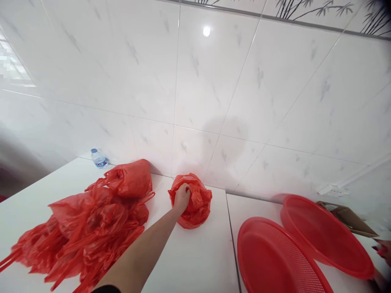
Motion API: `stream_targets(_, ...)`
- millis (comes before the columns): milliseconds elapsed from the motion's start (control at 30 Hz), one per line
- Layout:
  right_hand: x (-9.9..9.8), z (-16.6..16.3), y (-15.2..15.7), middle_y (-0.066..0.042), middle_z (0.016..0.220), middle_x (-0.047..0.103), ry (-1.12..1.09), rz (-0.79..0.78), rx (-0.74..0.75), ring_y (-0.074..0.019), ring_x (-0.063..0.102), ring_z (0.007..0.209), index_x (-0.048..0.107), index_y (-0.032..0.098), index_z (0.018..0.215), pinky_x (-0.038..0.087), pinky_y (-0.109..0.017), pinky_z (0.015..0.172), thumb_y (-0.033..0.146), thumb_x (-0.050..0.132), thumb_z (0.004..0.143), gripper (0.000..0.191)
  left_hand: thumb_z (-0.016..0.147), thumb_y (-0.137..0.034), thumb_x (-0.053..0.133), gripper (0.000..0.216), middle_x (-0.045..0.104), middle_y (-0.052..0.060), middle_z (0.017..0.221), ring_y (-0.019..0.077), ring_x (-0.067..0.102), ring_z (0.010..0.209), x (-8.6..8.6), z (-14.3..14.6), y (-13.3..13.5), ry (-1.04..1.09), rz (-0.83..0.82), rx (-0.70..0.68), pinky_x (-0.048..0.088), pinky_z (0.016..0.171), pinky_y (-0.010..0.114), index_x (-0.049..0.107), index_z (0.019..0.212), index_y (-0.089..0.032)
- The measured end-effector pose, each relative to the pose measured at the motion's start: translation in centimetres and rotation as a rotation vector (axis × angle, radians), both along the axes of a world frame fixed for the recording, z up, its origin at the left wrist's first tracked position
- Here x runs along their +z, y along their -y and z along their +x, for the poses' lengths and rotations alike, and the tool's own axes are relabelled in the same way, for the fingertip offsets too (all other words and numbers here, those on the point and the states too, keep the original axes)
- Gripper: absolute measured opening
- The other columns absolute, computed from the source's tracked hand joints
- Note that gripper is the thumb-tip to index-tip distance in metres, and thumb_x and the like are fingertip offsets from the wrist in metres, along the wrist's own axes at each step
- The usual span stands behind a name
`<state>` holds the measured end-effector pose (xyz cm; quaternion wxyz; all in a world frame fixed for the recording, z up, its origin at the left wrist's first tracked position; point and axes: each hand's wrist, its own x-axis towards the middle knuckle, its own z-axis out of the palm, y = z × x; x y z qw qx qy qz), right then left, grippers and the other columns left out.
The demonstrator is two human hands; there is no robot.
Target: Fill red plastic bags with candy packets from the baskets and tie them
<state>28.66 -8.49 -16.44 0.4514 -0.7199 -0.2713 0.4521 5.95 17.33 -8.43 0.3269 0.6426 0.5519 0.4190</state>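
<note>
White tiled wall behind, white countertop (pixel 195 260) below, split by a seam running toward the viewer right of centre. Open bare surface between the seam and the arm, and more along the near left edge.

Left hand (pixel 181 198) reaching far forward, fingers curled and clenched into the top of a bunched red plastic bag (pixel 195 205), gripping its crumpled film. Bag sitting near the back wall, just left of the seam, rounded and squat, with no clear long axis; gathered top facing up and toward the hand.

Left of the arm, a loose heap of red plastic bags (pixel 88 224) sprawled across the counter, handles trailing toward the near left edge, well apart from the gripped bag. Small water bottle (pixel 99 158) lying at the back corner by the wall.

Right of the seam, two shallow red round baskets (pixel 305 244), overlapped and tilted, one leaning on the other. Brown paper bag (pixel 348 215) behind them, beside a white wall socket (pixel 331 190).

Right hand (pixel 382 249) barely showing at the right edge, fingertips with red nails near the farther basket's rim; cannot tell whether closed or loose, nor whether touching.
</note>
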Motion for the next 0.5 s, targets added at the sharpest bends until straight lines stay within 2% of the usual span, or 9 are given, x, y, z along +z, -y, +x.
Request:
stream_targets(67,0.0,-1.5,-0.5,-0.003,0.119,0.064,0.054,0.045,0.018,-0.0402,0.047,0.123,0.045,0.066,0.111,0.051,-0.053,0.062,0.063,0.071,0.061,0.056,0.077,-0.009,0.044,0.013,0.06,0.001,0.081,0.0163,0.054,0.079,0.0,-0.1,0.0,0.026,-0.007,0.005,0.042,0.073,0.028,0.05,0.075,-0.02)
stream_targets(200,0.2,-5.6,-1.3,0.0,0.126,0.06,0.156,0.135,0.06,-0.0371,0.044,0.128,0.045,0.062,0.122,0.049,-0.057,0.084,0.053,0.07,0.068,0.06,0.067,-0.006,0.049,0.015,0.054,-0.002,0.069,0.0166,0.052,0.073,-0.6,-0.6,0.7,0.07,-0.069,-0.03,0.041,0.07,0.03,0.046,0.063,-0.02)
stream_targets(300,0.4,-8.7,-2.7,0.005,0.147,0.04,0.238,0.206,0.101,-0.0366,0.033,0.137,0.043,0.049,0.134,0.037,-0.057,0.106,0.049,0.061,0.068,0.068,0.064,-0.007,0.054,0.017,0.053,-0.002,0.067,0.0167,0.052,0.073,-0.9,-0.8,1.9,0.136,-0.137,-0.108,0.041,0.069,0.03,0.044,0.06,-0.02)
stream_targets(367,0.6,-10.2,-4.5,0.003,0.157,0.021,0.337,0.237,0.201,-0.0338,0.024,0.141,0.04,0.038,0.14,0.029,-0.053,0.112,0.039,0.058,0.071,0.071,0.065,-0.013,0.058,0.017,0.051,-0.003,0.064,0.0158,0.052,0.07,-0.6,-0.8,2.9,0.208,-0.196,-0.174,0.042,0.066,0.029,0.044,0.059,-0.02)
stream_targets(400,0.7,-10.7,-5.6,0.001,0.158,0.017,0.391,0.238,0.261,-0.0329,0.022,0.142,0.039,0.034,0.141,0.028,-0.052,0.112,0.034,0.058,0.07,0.073,0.068,-0.017,0.059,0.016,0.051,-0.003,0.062,0.0151,0.052,0.067,-0.3,-0.8,3.3,0.254,-0.229,-0.209,0.042,0.064,0.028,0.045,0.061,-0.02)
stream_targets(433,0.8,-11.0,-6.7,-0.002,0.158,0.017,0.436,0.234,0.315,-0.0327,0.022,0.142,0.039,0.032,0.141,0.028,-0.051,0.112,0.03,0.059,0.069,0.075,0.071,-0.023,0.059,0.015,0.051,-0.003,0.062,0.0145,0.052,0.065,0.1,-0.9,3.8,0.308,-0.261,-0.243,0.043,0.063,0.028,0.047,0.063,-0.02)
stream_targets(500,1.3,-11.2,-9.0,-0.005,0.153,0.03,0.454,0.249,0.354,-0.0331,0.026,0.14,0.043,0.03,0.138,0.031,-0.048,0.109,0.023,0.063,0.063,0.078,0.079,-0.037,0.055,0.019,0.058,0.0,0.068,0.0152,0.056,0.066,1.2,-1.1,4.6,0.43,-0.313,-0.306,0.047,0.063,0.03,0.052,0.073,-0.019)
